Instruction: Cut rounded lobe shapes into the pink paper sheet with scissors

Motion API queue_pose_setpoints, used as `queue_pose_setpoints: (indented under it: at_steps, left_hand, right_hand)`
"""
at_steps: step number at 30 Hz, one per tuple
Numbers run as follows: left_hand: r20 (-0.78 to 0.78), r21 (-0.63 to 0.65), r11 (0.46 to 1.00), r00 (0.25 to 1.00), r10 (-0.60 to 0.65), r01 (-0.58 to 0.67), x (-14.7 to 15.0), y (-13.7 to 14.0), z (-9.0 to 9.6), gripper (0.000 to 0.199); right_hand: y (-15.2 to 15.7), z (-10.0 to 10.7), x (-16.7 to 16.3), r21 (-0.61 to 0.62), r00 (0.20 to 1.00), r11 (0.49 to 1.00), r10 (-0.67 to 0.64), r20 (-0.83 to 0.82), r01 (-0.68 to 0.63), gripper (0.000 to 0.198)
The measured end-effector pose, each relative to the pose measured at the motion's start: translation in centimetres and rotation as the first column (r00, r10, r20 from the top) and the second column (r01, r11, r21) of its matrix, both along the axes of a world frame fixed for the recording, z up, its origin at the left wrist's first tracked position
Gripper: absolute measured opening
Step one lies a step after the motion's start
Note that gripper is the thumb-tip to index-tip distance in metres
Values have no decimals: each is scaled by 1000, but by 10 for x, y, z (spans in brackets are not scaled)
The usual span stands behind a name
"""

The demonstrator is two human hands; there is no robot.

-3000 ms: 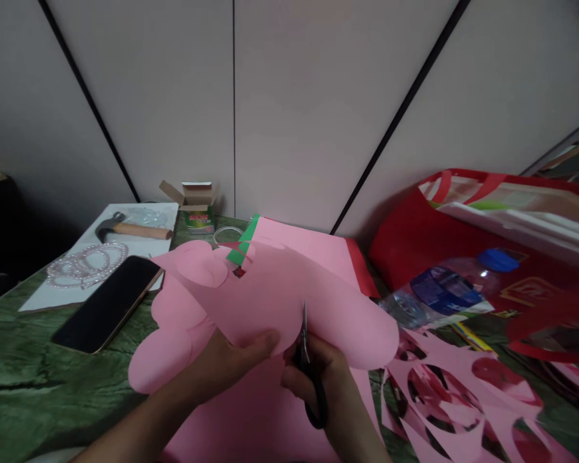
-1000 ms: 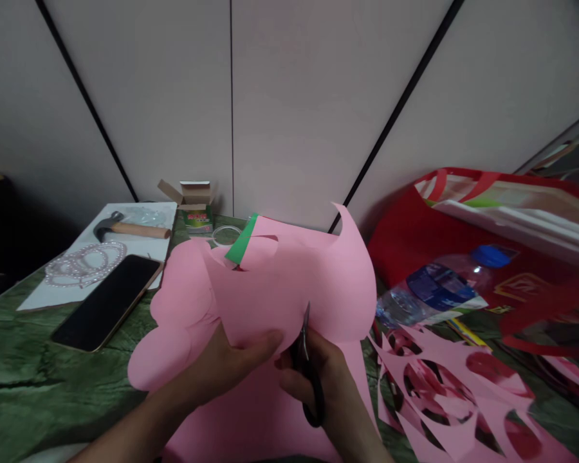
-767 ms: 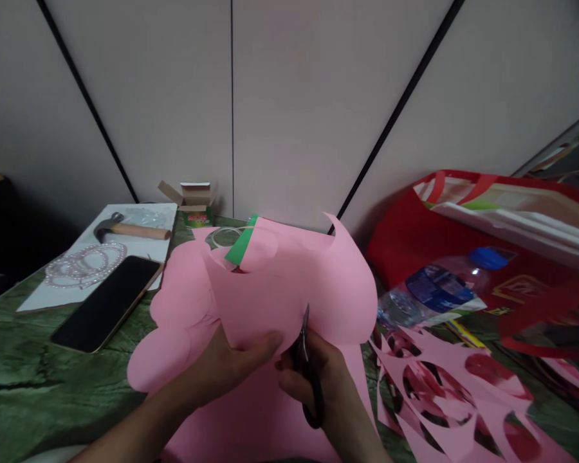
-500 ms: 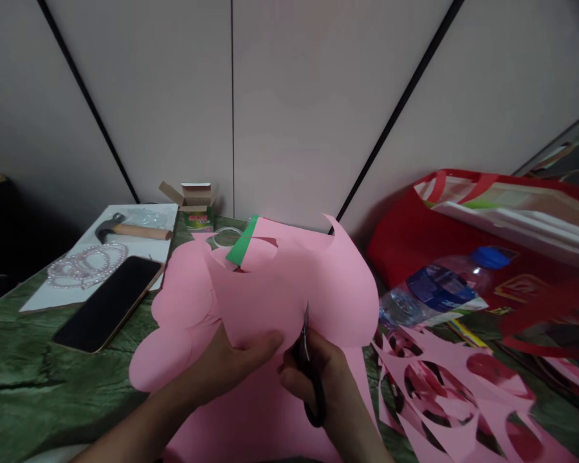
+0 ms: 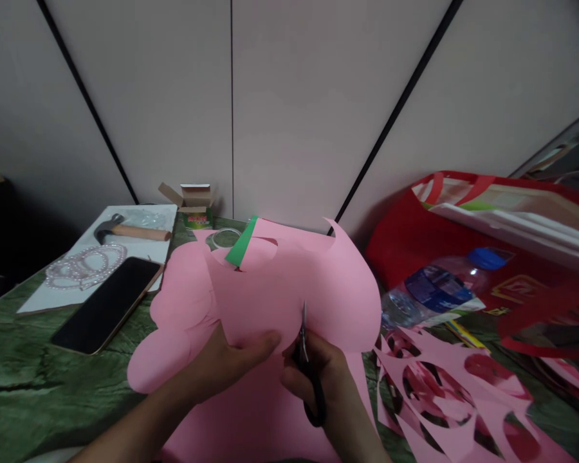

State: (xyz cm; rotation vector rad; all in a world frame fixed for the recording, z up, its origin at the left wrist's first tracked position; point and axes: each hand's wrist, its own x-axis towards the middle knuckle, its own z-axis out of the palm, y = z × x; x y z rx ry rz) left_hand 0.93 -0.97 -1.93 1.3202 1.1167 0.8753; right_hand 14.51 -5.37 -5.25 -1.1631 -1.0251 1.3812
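Left of the bottle (image 5: 427, 288), a pink sheet (image 5: 265, 296) is pinched by the left hand (image 5: 238, 361), scissors (image 5: 304, 350) gripped by the right hand (image 5: 325, 368); presumably light and easily creased, the sheet is best held by its edge

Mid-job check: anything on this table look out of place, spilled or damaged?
Nothing looks spilled or broken. Untidy spots: the pink paper offcuts at the right lie in a loose heap full of holes, and the smartphone sits askew over a corner of the white sheet. The small box has its flaps open.
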Motion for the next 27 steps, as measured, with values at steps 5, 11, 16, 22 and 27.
queue_pose_setpoints:
  at_steps: [5, 11, 16, 22, 27]
  left_hand:
    - [-8, -2, 1000, 1000, 22, -22, -1, 0, -1, 22]
    - [-29, -13, 998, 998, 63, -63, -3, 2, -4, 31]
    - [-22, 7, 998, 998, 64, -63, -3, 3, -5, 32]
    - [24, 44, 998, 999, -40, 39, -7, 8, -8, 17]
    - [17, 50, 998, 999, -43, 42, -12, 11, -18, 21]
  right_hand:
    - [-1, 3, 1, -20, 1000, 1000, 8, 20, -7, 20]
    - [2, 3, 1, -48, 999, 999, 0, 52, 3, 20]
    - [2, 4, 0, -55, 998, 998, -25, 63, 28, 19]
    - [2, 1, 0, -43, 998, 999, -19, 68, 22, 14]
    - [1, 4, -1, -58, 998, 998, -30, 47, 33, 15]
